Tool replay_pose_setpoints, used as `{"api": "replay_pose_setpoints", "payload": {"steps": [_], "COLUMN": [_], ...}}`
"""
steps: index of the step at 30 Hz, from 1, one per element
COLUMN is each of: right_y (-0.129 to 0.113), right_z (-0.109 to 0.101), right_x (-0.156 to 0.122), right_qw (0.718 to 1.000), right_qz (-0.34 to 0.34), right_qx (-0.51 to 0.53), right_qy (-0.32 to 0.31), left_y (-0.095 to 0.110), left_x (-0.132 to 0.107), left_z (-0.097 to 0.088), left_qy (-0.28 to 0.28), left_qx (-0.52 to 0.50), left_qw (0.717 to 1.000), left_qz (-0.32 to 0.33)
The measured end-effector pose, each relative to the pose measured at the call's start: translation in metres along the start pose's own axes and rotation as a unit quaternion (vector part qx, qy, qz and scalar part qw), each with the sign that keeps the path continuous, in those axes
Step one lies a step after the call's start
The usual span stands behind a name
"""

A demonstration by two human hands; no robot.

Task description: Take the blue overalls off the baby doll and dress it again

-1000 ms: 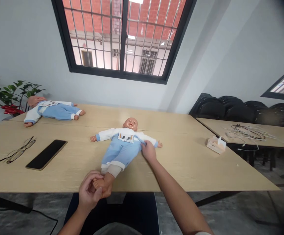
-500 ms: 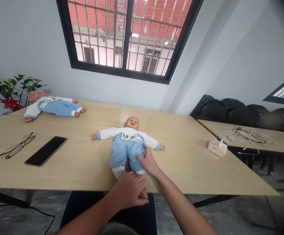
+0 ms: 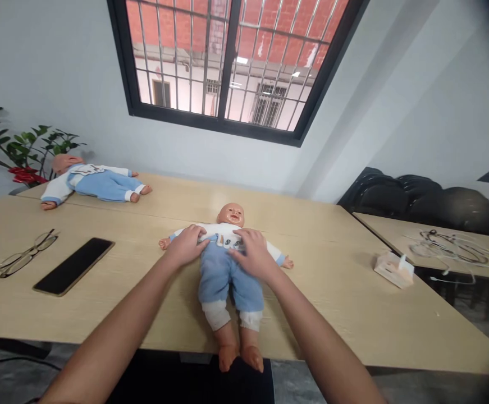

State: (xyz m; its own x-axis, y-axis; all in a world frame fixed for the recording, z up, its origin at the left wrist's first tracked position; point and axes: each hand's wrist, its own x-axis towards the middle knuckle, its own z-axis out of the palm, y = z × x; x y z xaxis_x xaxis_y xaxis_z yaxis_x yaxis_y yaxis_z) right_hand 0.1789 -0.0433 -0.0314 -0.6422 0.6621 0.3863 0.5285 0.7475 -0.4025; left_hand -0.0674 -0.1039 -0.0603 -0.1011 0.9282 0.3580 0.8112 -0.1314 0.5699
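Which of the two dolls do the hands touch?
The near doll, lying at the table's front edge: the left hand and right hand rest on its waist. The far doll lies untouched beside the plant.
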Motion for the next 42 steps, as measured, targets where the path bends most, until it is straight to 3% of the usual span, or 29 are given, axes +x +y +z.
{"api": "replay_pose_setpoints", "payload": {"steps": [3,5,8,11,14,18,23,25,27,30,32,34,36,40,42], "right_y": [-0.01,-0.012,-0.01,-0.009,-0.008,-0.004,0.002,0.002,0.001,-0.002,-0.006,-0.011,-0.015,-0.019,-0.02], "right_z": [0.022,0.032,0.038,0.035,0.029,0.023,0.019,0.019,0.021,0.026,0.029,0.032,0.033,0.031,0.026], "right_x": [0.048,0.069,0.081,0.08,0.079,0.082,0.088,0.088,0.086,0.08,0.075,0.071,0.069,0.068,0.066], "right_qw": [0.995,0.987,0.983,0.986,0.99,0.988,0.978,0.979,0.982,0.986,0.986,0.982,0.978,0.981,0.985], "right_qz": [-0.024,-0.035,-0.044,-0.025,-0.009,0.001,-0.012,-0.028,-0.053,-0.096,-0.109,-0.108,-0.103,-0.096,-0.087], "right_qx": [-0.083,-0.12,-0.125,-0.101,-0.049,0.059,0.108,0.093,0.068,0.013,-0.047,-0.111,-0.153,-0.154,-0.13], "right_qy": [-0.055,-0.099,-0.127,-0.128,-0.131,-0.143,-0.179,-0.181,-0.169,-0.133,-0.116,-0.11,-0.099,-0.065,-0.076], "left_y": [-0.028,-0.035,-0.037,-0.038,-0.042,-0.05,-0.055,-0.053,-0.049,-0.04,-0.034,-0.029,-0.028,-0.035,-0.038], "left_x": [0.014,0.013,0.009,0.007,0.006,0.006,0.005,0.005,0.005,0.004,0.003,0.003,0.003,0.004,0.004], "left_z": [0.018,0.03,0.038,0.037,0.034,0.032,0.031,0.031,0.032,0.036,0.04,0.044,0.047,0.046,0.044], "left_qy": [-0.032,-0.004,0.056,0.071,0.031,-0.053,-0.074,-0.078,-0.048,0.094,0.189,0.236,0.217,0.082,0.075], "left_qx": [-0.029,-0.049,-0.088,-0.134,-0.211,-0.345,-0.425,-0.412,-0.349,-0.205,-0.135,-0.101,-0.09,-0.088,-0.077], "left_qw": [0.999,0.999,0.994,0.988,0.977,0.935,0.9,0.906,0.934,0.973,0.972,0.966,0.972,0.992,0.993], "left_qz": [0.004,0.009,0.008,0.001,-0.024,-0.059,-0.062,-0.056,-0.05,-0.038,-0.022,-0.013,-0.02,-0.035,-0.057]}}
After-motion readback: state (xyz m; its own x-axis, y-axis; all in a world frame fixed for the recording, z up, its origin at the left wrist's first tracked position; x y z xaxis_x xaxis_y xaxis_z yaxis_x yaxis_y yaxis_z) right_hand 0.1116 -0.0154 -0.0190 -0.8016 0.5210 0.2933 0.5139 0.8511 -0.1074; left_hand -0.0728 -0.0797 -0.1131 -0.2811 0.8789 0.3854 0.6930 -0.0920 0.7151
